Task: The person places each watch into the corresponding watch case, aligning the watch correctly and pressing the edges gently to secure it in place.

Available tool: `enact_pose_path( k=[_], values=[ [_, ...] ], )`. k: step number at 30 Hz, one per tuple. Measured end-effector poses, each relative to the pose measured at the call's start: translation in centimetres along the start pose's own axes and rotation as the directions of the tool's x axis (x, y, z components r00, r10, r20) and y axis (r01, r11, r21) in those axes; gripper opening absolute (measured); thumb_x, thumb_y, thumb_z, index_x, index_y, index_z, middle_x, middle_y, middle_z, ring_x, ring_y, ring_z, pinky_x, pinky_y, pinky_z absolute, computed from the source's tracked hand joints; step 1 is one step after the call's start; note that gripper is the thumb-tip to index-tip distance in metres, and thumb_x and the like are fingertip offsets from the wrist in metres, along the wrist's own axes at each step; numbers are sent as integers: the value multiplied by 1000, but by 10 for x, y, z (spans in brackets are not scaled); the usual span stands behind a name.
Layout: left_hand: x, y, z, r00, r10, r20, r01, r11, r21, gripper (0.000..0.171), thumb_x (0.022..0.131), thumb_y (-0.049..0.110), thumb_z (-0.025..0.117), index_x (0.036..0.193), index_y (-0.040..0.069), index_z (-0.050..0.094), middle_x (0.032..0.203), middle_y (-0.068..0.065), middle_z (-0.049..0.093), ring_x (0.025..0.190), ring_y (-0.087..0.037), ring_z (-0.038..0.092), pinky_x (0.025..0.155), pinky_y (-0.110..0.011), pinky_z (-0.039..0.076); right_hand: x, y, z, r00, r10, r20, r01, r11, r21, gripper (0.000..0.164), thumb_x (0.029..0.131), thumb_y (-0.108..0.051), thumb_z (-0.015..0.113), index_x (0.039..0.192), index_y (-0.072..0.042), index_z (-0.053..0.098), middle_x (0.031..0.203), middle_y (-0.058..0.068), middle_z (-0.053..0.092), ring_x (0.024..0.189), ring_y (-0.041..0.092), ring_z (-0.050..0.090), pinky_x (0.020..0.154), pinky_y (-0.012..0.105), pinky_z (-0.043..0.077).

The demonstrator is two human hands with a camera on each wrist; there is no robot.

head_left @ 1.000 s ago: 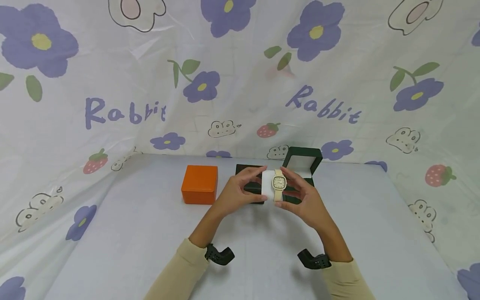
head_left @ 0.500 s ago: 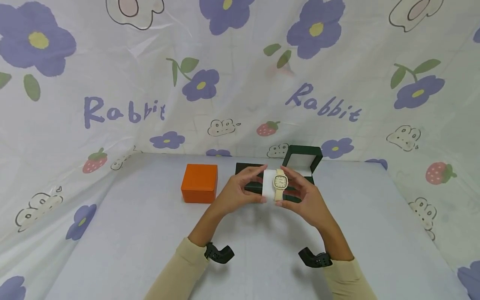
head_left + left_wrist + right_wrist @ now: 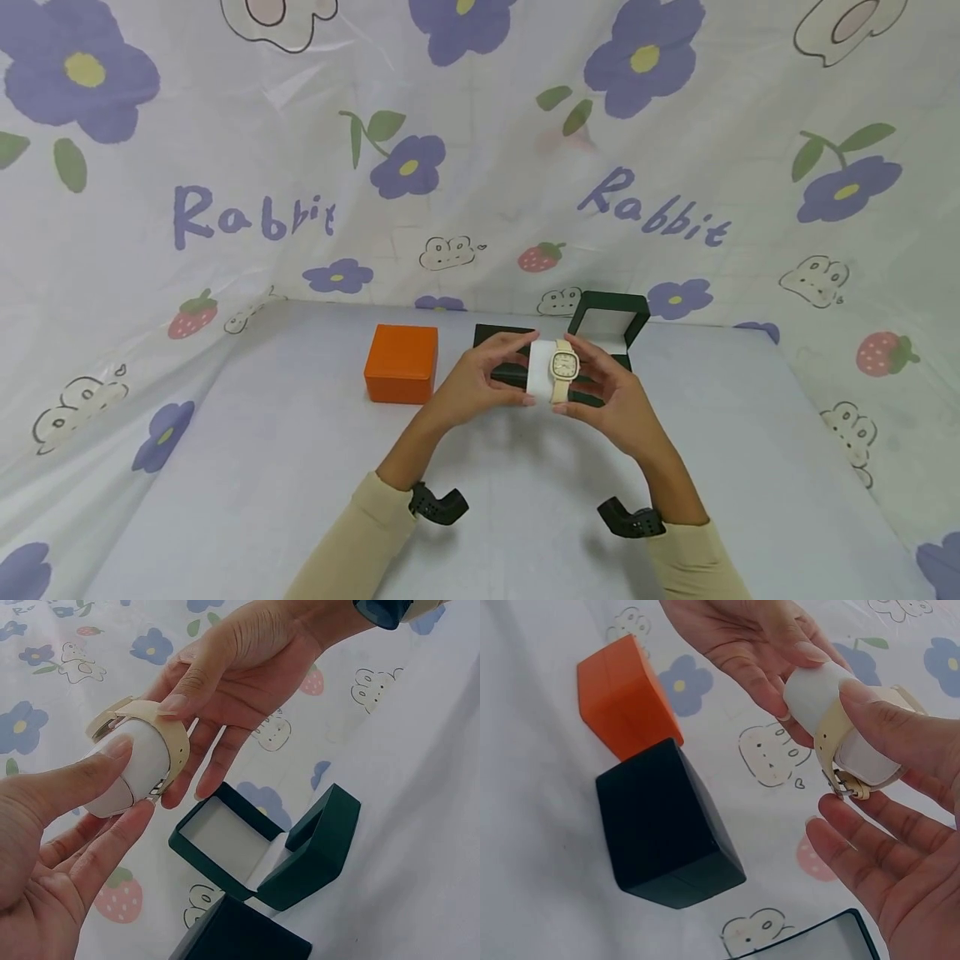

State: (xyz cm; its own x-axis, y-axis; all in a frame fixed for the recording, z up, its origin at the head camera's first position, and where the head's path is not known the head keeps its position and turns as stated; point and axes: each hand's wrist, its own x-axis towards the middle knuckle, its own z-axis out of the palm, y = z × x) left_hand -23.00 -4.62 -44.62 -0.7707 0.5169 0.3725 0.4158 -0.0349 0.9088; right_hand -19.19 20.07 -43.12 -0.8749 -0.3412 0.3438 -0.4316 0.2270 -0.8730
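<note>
A cream-strapped wristwatch point(image 3: 565, 365) with a squarish dial wraps a white watch cushion point(image 3: 539, 372), held up above the table in the head view. My left hand point(image 3: 478, 379) pinches the cushion's left end between thumb and fingers. From the other side, my right hand point(image 3: 617, 398) grips the watch and the cushion's right end, its thumb on the strap point(image 3: 832, 735) in the right wrist view. There the buckle point(image 3: 845, 782) is on the underside, fastened as far as I can see. The dial is mostly turned away from both wrist cameras.
Behind my right hand stands a dark green box point(image 3: 617, 302) with its lid raised and a pale lining. A closed dark green box point(image 3: 660, 825) is left of it, partly hidden by my left hand in the head view. Farther left sits an orange box point(image 3: 401, 363).
The watch has shifted slightly right on the cushion, so a little more white shows to its left. Both hands keep their hold, nearly still. The boxes stay put.
</note>
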Motion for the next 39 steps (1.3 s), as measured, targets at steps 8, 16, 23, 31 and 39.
enact_pose_path(
  k=[8, 16, 23, 31, 39],
  values=[
    [1, 0, 4, 1000, 3, -19, -3, 1000, 16, 84, 79, 3, 87, 152, 18, 49, 140, -3, 51, 120, -23, 59, 84, -35, 61, -1, 1, -1, 1000, -2, -9, 2, 1000, -6, 91, 78, 3, 86, 156, -15, 42, 152, 6, 49, 126, 17, 58, 97, 26, 54],
    [1, 2, 6, 1000, 10, -28, -9, 999, 37, 83, 79, 3, 86, 152, 15, 49, 140, -4, 51, 120, -24, 59, 84, -34, 61, -1, 0, -1, 1000, -3, -19, 3, 1000, -13, 91, 78, 2, 86, 155, -18, 43, 152, 5, 49, 127, 21, 57, 98, 26, 54],
    [1, 2, 8, 1000, 8, -28, -6, 998, 63, 83, 80, 5, 86, 153, 15, 48, 139, -5, 52, 119, -24, 59, 84, -33, 61, -2, 1, -2, 1000, -13, -11, 13, 1000, -17, 91, 77, 2, 87, 155, -18, 44, 150, 5, 50, 125, 22, 57, 100, 25, 53],
    [1, 2, 9, 1000, 6, -29, -4, 998, 61, 83, 80, 5, 87, 152, 21, 49, 140, -1, 52, 119, -22, 60, 86, -33, 61, -2, 0, -2, 999, -32, -13, 32, 999, -11, 91, 76, 4, 86, 154, -15, 44, 151, 6, 50, 122, 16, 58, 101, 24, 52],
    [1, 1, 11, 1000, 10, -28, -9, 999, 48, 82, 80, 5, 86, 152, 13, 49, 141, -4, 52, 120, -23, 60, 84, -33, 61, -3, -1, -1, 1000, -29, -12, 29, 1000, -6, 91, 76, 4, 86, 155, -17, 43, 152, 5, 48, 124, 18, 56, 102, 23, 50]
  ],
)
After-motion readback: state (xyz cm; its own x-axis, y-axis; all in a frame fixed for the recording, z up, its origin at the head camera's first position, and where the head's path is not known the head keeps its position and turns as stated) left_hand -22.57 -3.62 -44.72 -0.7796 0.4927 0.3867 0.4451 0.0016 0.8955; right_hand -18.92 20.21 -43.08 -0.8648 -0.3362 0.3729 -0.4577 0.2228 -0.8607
